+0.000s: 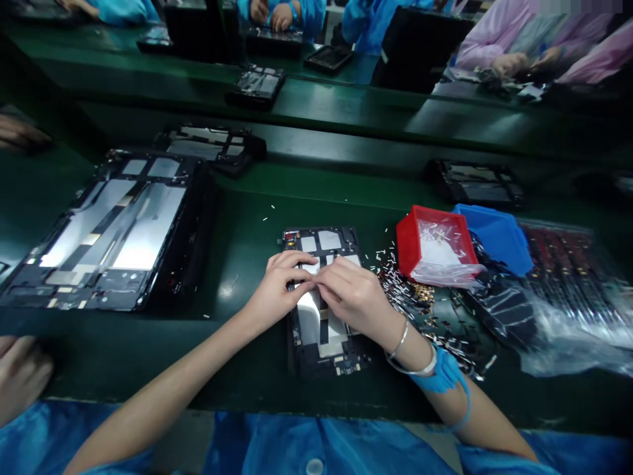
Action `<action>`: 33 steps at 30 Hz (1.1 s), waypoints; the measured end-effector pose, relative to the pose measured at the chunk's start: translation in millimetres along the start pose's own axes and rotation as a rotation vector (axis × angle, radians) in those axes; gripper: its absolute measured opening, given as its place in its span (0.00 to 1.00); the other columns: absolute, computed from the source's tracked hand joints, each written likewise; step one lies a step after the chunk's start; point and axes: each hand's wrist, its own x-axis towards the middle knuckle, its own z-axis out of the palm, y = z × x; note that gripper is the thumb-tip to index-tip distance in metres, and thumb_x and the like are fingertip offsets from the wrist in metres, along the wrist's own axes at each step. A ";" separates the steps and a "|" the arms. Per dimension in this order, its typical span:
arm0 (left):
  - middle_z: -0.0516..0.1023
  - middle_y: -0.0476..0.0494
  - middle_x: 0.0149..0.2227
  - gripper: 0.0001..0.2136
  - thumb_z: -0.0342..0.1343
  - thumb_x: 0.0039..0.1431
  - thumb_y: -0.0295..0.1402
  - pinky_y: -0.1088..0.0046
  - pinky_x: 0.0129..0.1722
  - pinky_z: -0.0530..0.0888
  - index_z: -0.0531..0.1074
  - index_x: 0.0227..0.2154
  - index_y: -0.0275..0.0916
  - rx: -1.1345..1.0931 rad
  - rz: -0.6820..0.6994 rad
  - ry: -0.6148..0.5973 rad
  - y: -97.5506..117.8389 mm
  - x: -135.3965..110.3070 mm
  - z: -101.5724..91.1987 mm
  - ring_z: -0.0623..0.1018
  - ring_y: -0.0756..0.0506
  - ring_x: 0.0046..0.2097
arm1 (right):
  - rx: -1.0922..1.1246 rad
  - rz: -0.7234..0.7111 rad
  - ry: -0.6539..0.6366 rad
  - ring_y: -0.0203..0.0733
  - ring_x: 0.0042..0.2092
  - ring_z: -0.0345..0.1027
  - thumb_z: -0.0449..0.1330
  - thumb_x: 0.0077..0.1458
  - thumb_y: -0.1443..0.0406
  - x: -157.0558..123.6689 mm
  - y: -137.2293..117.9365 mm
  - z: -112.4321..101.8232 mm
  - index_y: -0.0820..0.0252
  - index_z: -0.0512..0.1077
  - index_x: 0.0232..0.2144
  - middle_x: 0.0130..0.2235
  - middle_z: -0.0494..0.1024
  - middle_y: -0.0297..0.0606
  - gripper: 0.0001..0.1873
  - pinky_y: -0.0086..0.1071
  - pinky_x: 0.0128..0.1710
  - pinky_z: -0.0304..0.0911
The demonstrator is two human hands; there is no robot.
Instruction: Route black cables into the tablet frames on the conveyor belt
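Near the front edge of the desk [242, 231] lies an open tablet [310, 316], any print too small to read; your left hand [281, 285] and right hand [359, 293] meet over it, pinching, if anything, what I cannot tell.

Fingertips together now, my left hand [284, 284] and right hand [359, 293] over the opened device [309, 320]; from here I can't quite tell what they pinch. Loose parts [398, 290] scatter rightward, beside the red bin [407, 247]!
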 end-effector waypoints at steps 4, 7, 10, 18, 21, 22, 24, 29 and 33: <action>0.79 0.45 0.46 0.06 0.56 0.58 0.30 0.52 0.56 0.61 0.77 0.28 0.43 -0.001 -0.002 -0.025 1.5 2.0 0.4 0.73 0.40 0.53 | -0.031 0.019 0.053 0.40 0.32 0.64 0.49 0.59 0.75 -2.1 -1.3 5.7 0.66 0.73 0.29 0.27 0.75 0.40 0.13 0.31 0.31 0.62; 0.78 0.44 0.47 0.07 0.55 0.59 0.31 0.52 0.56 0.62 0.77 0.28 0.43 -0.017 -0.012 -0.041 2.4 2.5 -0.5 0.72 0.40 0.53 | 0.018 0.047 0.108 0.40 0.32 0.64 0.49 0.59 0.75 -1.8 -1.1 8.2 0.65 0.73 0.29 0.27 0.75 0.39 0.14 0.31 0.31 0.62; 0.78 0.44 0.46 0.07 0.55 0.59 0.32 0.53 0.56 0.62 0.77 0.28 0.43 -0.038 -0.025 -0.044 2.4 2.8 -1.4 0.72 0.40 0.53 | 0.066 0.079 0.126 0.40 0.33 0.65 0.48 0.60 0.75 -2.5 0.3 9.5 0.65 0.73 0.30 0.28 0.76 0.39 0.15 0.30 0.33 0.64; 0.79 0.44 0.46 0.06 0.56 0.58 0.32 0.53 0.57 0.62 0.76 0.28 0.43 -0.077 -0.055 -0.040 2.7 2.2 -3.2 0.72 0.40 0.53 | 0.145 0.128 0.076 0.39 0.35 0.68 0.50 0.62 0.72 -2.7 1.7 9.2 0.64 0.75 0.34 0.32 0.79 0.40 0.12 0.32 0.37 0.66; 0.79 0.44 0.46 0.06 0.56 0.59 0.33 0.53 0.57 0.62 0.76 0.27 0.43 -0.078 -0.052 -0.041 2.9 1.6 -3.6 0.72 0.40 0.54 | 0.125 0.144 0.094 0.39 0.34 0.68 0.52 0.61 0.71 -1.3 2.1 9.4 0.64 0.74 0.29 0.30 0.79 0.40 0.13 0.33 0.36 0.66; 0.79 0.44 0.46 0.06 0.56 0.59 0.34 0.53 0.57 0.62 0.76 0.28 0.43 -0.078 -0.048 -0.043 2.8 1.5 -3.8 0.72 0.40 0.54 | 0.111 0.136 0.098 0.39 0.34 0.68 0.52 0.61 0.72 -1.2 2.4 9.4 0.63 0.74 0.28 0.30 0.79 0.40 0.14 0.33 0.36 0.66; 0.79 0.44 0.46 0.06 0.56 0.59 0.34 0.53 0.57 0.62 0.76 0.29 0.44 -0.075 -0.037 -0.045 2.6 1.3 -4.3 0.72 0.41 0.54 | 0.103 0.114 0.105 0.39 0.34 0.67 0.52 0.61 0.72 -1.7 3.0 9.1 0.64 0.74 0.27 0.30 0.79 0.40 0.13 0.32 0.35 0.66; 0.78 0.45 0.47 0.04 0.58 0.59 0.33 0.53 0.57 0.62 0.77 0.30 0.44 -0.056 -0.003 -0.066 1.2 1.7 -5.5 0.72 0.41 0.54 | 0.151 0.127 0.114 0.37 0.33 0.67 0.54 0.60 0.71 -8.2 4.9 7.9 0.63 0.73 0.28 0.28 0.78 0.38 0.11 0.30 0.34 0.66; 0.78 0.44 0.48 0.05 0.58 0.58 0.32 0.52 0.57 0.61 0.78 0.29 0.44 -0.029 0.032 -0.079 0.8 1.4 -4.0 0.71 0.40 0.55 | 0.031 0.061 0.080 0.39 0.34 0.68 0.51 0.62 0.71 -12.8 6.3 10.2 0.64 0.74 0.28 0.29 0.78 0.39 0.13 0.31 0.32 0.65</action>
